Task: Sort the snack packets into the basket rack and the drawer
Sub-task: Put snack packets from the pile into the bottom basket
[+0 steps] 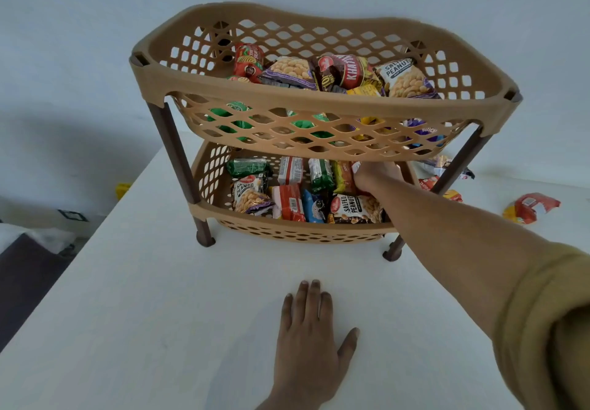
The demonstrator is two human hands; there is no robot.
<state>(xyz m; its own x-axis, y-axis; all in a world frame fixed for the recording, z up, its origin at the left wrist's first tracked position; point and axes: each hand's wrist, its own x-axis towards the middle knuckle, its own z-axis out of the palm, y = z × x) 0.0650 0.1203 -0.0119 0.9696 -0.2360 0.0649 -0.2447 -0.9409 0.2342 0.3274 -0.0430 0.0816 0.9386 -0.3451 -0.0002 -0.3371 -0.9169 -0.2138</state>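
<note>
A tan two-tier basket rack on brown legs stands on the white table. Its top basket holds several snack packets, among them a salted peanuts packet. The lower basket is also filled with packets, such as a red one. My right hand reaches into the lower basket at its right side, fingers curled among the packets; whether it grips one is hidden under the top tier. My left hand lies flat on the table in front of the rack, fingers apart, holding nothing.
Loose packets lie on the table behind and right of the rack, including a red-and-yellow one and several near the right rear leg. The table's left edge drops off to a dark floor. A yellow item sits beyond that edge.
</note>
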